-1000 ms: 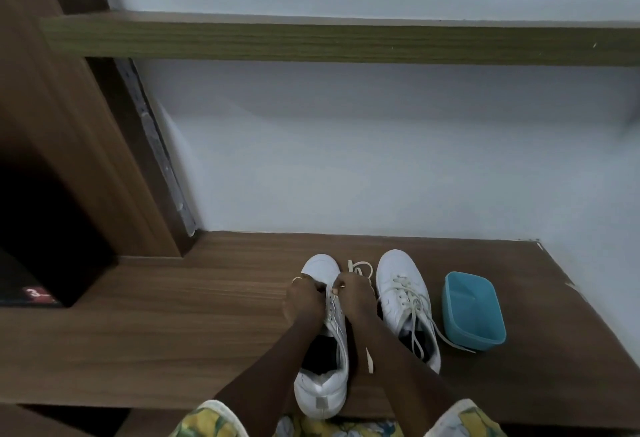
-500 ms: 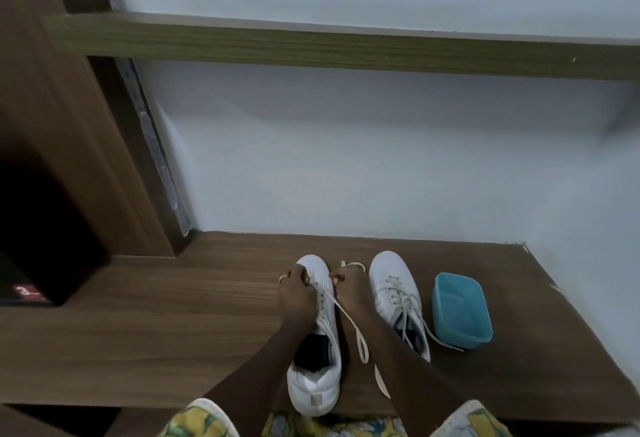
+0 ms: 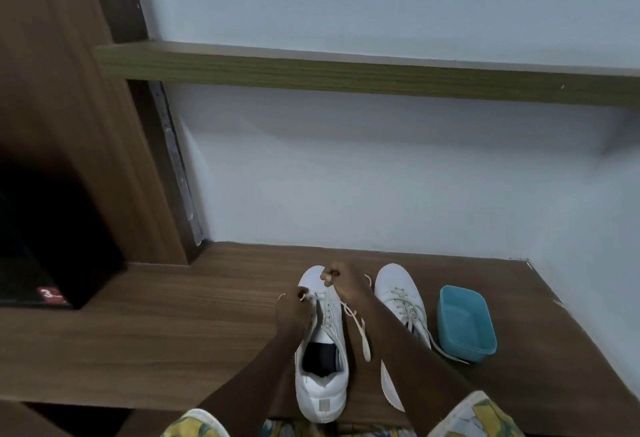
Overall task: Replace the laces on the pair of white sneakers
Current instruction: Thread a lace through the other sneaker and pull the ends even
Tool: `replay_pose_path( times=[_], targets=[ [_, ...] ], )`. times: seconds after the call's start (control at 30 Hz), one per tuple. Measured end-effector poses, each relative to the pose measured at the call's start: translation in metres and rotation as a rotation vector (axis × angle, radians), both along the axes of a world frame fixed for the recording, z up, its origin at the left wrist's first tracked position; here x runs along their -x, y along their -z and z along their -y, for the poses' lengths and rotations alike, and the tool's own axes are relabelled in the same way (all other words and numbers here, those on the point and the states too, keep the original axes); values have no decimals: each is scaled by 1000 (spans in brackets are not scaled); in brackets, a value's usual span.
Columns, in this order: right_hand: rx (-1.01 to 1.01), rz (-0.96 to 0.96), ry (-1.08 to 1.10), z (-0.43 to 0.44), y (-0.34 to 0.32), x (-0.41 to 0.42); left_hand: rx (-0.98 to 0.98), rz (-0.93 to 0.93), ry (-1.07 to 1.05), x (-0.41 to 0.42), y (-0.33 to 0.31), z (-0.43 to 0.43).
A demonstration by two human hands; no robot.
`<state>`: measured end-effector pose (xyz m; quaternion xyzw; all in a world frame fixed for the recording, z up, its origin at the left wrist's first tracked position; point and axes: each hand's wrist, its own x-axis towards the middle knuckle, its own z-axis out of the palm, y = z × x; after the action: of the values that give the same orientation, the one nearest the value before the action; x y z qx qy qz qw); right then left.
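Sneakers (image 3: 322, 391) on wooden bench (image 3: 173, 332) | pale wall (image 3: 381, 177) | left fingers (image 3: 300, 295) and right fingers (image 3: 329, 277) pinch lace (image 3: 360, 329)

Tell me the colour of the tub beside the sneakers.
Teal blue; the tub shows best in the head view.

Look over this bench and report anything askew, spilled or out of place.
Nothing spilled or damaged. One oddity: the sneaker beside the blue tub has a loose lace trailing across the wood toward the blue tub. The other sneaker is only partly laced, but the left hand and right hand pinch its lace.
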<state>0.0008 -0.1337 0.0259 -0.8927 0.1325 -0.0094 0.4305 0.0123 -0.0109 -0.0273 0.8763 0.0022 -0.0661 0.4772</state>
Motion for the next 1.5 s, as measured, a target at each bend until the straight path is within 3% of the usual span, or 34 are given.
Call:
replay_pose_path(
  times=[0.27, 0.5, 0.83, 1.0, 1.07, 1.2, 1.37, 1.5],
  targets=[
    [276, -101, -198, -14, 30, 3, -57, -106, 68, 8, -3, -10],
    [261, -53, -168, -16, 34, -5, -173, -129, 168, 7, -16, -13],
    [-160, 217, 52, -22, -37, -15, -259, -134, 194, 3, -20, 0],
    [-504, 364, 111, -24, -96, -19, -381, -43, 234, 5, -19, 9],
    [-541, 398, 145, -18, -104, -19, -406, -13, 213, 5, -17, 12],
    [-510, 316, 225, -11, -79, -15, -431, -39, 219, 2, -16, 14],
    [-241, 119, 228, -7, -24, -4, -279, -98, 161, -7, -13, 5],
    [-114, -23, 181, -14, 14, 0, -142, -40, 96, -9, -5, -4]
  ],
)
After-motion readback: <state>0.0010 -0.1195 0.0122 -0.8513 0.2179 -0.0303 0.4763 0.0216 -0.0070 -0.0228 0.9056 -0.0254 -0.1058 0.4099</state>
